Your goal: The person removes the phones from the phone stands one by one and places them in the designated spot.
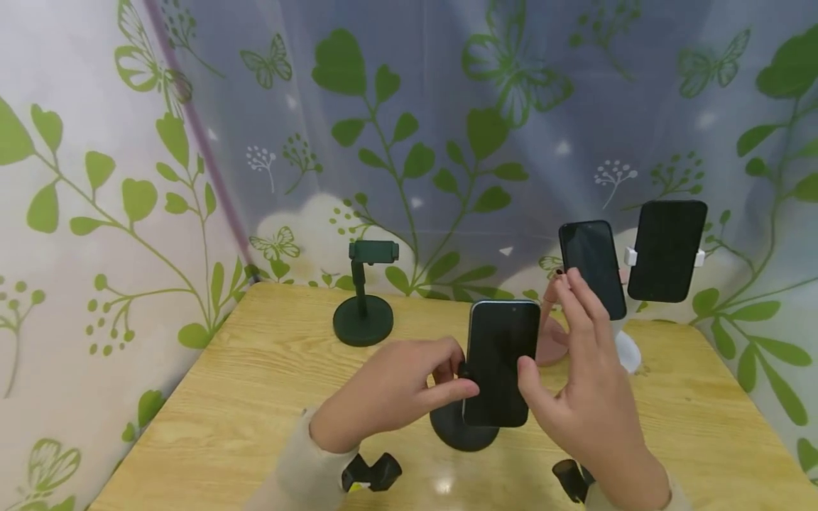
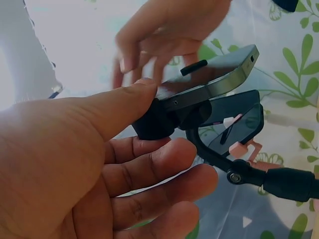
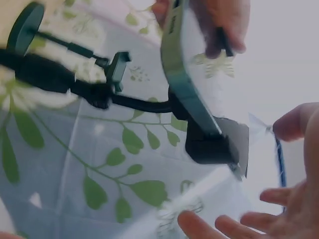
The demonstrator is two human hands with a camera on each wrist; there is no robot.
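A dark-screened phone with a pale metal edge sits upright in the clamp of a black phone stand, whose round base rests on the table. My left hand is at the phone's left side. In the left wrist view its thumb and index finger pinch the clamp's end, while the other fingers hang loosely curled below. On the other side my right hand has its fingers extended and thumb spread, close to the phone's right edge. The right wrist view shows a gap between that hand and the phone.
A dark green phone stand holding no phone stands at the back left of the wooden table. At the back right, one phone is on a pink stand, another on a white one. A leaf-patterned curtain hangs behind.
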